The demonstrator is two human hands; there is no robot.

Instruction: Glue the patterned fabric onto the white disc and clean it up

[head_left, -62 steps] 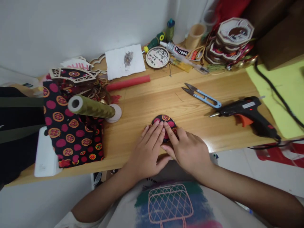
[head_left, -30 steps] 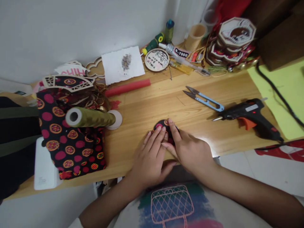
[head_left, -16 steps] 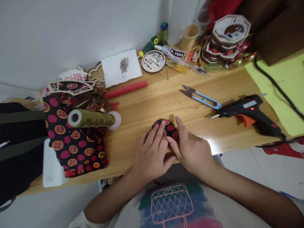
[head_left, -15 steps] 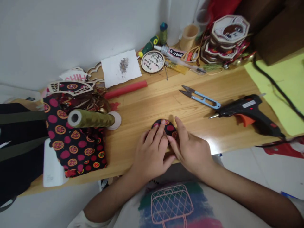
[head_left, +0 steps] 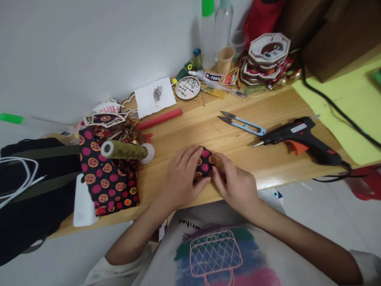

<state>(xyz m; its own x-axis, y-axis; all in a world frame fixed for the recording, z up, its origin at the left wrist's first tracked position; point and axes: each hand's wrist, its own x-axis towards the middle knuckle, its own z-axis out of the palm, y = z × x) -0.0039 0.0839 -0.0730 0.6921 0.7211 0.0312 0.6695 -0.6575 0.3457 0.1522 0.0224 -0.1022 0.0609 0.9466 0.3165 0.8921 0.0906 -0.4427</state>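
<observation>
A small rounded piece of dark fabric (head_left: 205, 162) with magenta and orange spots lies on the wooden table in front of me. My left hand (head_left: 186, 174) curves over its left side, fingers along the far edge and thumb along the near edge, hiding much of it. At the right edge, the thumb and index finger of my right hand (head_left: 236, 180) press against the piece. Beyond my hands lie blue thread snips (head_left: 244, 124), blades apart. To their right rests a black hot glue gun (head_left: 300, 137) with an orange trigger, nozzle pointing left.
Folded spotted fabric (head_left: 110, 186) and an olive thread spool (head_left: 126, 150) are at left, beside a white device (head_left: 83, 204). A red stick (head_left: 160, 118), white paper (head_left: 156, 97) and glue tube (head_left: 210, 75) line the back. Yellow paper (head_left: 342, 119) and a black cable lie right.
My left fingers have shifted from the top of the fabric piece to its left side, uncovering more of it. My right index finger has come down to the edge. The camera view has shifted.
</observation>
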